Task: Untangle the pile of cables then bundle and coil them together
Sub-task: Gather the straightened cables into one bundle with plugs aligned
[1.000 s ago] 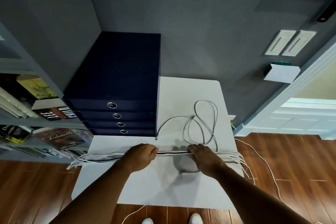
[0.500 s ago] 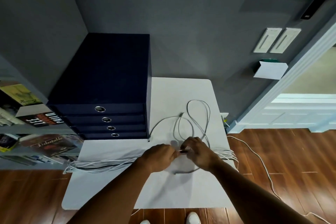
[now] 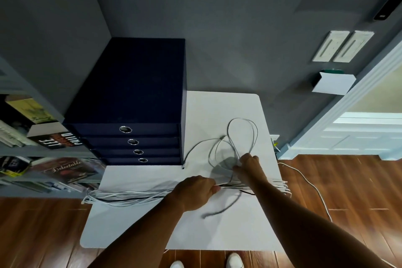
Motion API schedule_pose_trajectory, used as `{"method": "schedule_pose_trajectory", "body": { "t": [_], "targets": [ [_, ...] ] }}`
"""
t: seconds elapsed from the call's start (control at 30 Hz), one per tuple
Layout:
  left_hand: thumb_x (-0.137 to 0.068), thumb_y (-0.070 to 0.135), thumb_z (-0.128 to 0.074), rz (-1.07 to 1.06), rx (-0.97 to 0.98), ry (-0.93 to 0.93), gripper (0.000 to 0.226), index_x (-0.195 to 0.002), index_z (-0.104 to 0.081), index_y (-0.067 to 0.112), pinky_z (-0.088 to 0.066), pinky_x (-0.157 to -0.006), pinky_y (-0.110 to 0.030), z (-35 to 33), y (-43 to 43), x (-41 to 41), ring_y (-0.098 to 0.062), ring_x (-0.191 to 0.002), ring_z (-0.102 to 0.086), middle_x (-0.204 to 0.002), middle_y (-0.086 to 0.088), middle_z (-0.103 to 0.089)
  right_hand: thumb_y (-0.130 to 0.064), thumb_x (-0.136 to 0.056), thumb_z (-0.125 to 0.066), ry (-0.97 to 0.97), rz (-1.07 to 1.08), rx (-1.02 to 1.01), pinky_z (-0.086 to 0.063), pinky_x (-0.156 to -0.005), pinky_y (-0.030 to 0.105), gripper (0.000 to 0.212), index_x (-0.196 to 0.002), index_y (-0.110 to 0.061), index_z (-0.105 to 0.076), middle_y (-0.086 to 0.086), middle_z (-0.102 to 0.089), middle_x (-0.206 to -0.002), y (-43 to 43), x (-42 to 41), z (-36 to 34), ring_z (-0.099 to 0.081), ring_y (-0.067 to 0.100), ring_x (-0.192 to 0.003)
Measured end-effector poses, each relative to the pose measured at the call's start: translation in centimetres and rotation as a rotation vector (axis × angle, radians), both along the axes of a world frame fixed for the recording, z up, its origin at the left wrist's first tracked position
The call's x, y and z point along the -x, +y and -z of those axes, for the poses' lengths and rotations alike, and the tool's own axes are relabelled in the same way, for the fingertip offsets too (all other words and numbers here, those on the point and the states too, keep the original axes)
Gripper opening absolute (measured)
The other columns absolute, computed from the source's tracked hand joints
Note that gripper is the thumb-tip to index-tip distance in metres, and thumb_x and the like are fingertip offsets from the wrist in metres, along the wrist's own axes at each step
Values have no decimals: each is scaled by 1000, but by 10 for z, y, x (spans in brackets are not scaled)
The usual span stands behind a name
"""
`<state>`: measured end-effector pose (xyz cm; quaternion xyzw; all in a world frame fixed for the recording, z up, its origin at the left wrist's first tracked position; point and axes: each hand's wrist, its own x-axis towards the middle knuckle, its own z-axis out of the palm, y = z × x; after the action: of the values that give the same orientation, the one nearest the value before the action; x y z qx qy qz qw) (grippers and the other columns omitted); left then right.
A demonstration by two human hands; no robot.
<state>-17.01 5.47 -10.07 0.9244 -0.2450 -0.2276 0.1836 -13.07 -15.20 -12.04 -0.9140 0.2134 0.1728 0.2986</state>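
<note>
Left hand [image 3: 195, 191] curled tight; right hand [image 3: 247, 165] pinching.

Upside-down "LEE" on a dark book [image 3: 57, 141] on the shelf, script "Delectable" on a brown book [image 3: 65, 169] below

Left grip [image 3: 195, 191] curled round the cable bundle [image 3: 130, 195], which lies left-to-right across the white desk [image 3: 217, 235]. Right grip [image 3: 248, 165], just beyond, pinches the loose loops [image 3: 242, 119]. Dark drawer unit [image 3: 134, 93] at desk's far left.

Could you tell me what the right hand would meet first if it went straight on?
Likely the rest of the loose cable loops that the right hand pinches; past them perhaps the blue drawer box, depth unclear.
</note>
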Motion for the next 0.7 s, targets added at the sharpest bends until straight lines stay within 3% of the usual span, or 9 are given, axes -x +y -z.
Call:
{"method": "schedule_pose_trajectory", "body": {
  "t": [0.1, 0.17, 0.23, 0.3, 0.37, 0.47, 0.53, 0.6, 0.7],
  "targets": [
    [-105, 50, -32, -11, 17, -4, 42, -97, -57, 17, -38, -68, -32, 3, 1, 1, -31, -91, -63, -103, -10, -69, -7, -81, -59, -161, -9, -132, -45, -79, 25, 32, -113, -11, -63, 14, -57, -116, 14, -5, -6, -60, 30, -102],
    [-105, 50, -33, -15, 23, -1, 41, -94, -56, 18, -38, -68, -32, 2, 1, 0, -30, -89, -63, -101, -10, -69, -3, -81, -57, -221, -23, -152, -47, -81, 27, 32, -111, -13, -63, 12, -60, -115, 21, -6, -8, -61, 30, -103],
    [-105, 49, -33, -16, 17, -7, 41, -94, -57, 17, -39, -68, -32, 4, 2, -1, -30, -88, -63, -100, -10, -69, -13, -84, -62, -231, -64, -37, -48, -83, 33, 23, -107, -11, -63, 14, -59, -112, 24, -5, -6, -60, 34, -102],
    [-105, 50, -34, -14, 9, -18, 42, -96, -58, 17, -41, -68, -33, 6, 2, -2, -29, -87, -63, -99, -9, -70, -41, -86, -65, -135, -98, 135, -48, -81, 35, 38, -103, -8, -65, 14, -61, -107, 26, -4, -8, -59, 36, -104],
    [-105, 50, -34, -13, 7, -27, 41, -99, -59, 17, -47, -70, -35, 7, 3, -2, -28, -87, -64, -100, -8, -70, -53, -82, -67, 11, -83, 131, -46, -78, 31, 53, -106, -7, -63, 11, -65, -107, 30, 0, -11, -61, 33, -107],
    [-105, 51, -35, -9, 15, -32, 42, -101, -61, 18, -52, -73, -39, 6, 3, -1, -28, -85, -65, -98, -7, -71, -30, -80, -74, 113, -39, 30, -44, -73, 25, 42, -111, -5, -59, 11, -64, -112, 40, -2, -13, -62, 30, -109],
    [-104, 53, -33, 4, 16, -49, 45, -98, -61, 18, -52, -70, -38, 7, 2, -2, -27, -81, -64, -95, -7, -70, -14, -78, -68, 103, 47, -131, -47, -66, 27, 24, -99, -3, -64, 12, -69, -96, 47, -10, -14, -67, 31, -92],
    [-104, 55, -30, 21, 17, -73, 47, -92, -59, 19, -47, -66, -34, 8, 3, -1, -26, -79, -63, -92, -6, -70, -1, -77, -66, 52, 173, -458, -42, -54, 27, 4, -80, 2, -67, 11, -64, -64, 54, -16, -23, -60, 26, -61],
    [-105, 53, -27, 53, -4, -86, 44, -89, -52, 20, -47, -71, -34, 8, 3, 0, -25, -84, -63, -93, -8, -68, -6, -86, -66, 3, 209, -721, -40, -51, 25, 9, -81, 2, -67, 12, -57, -61, 63, -22, -44, -50, 21, -49]
  ]
}}
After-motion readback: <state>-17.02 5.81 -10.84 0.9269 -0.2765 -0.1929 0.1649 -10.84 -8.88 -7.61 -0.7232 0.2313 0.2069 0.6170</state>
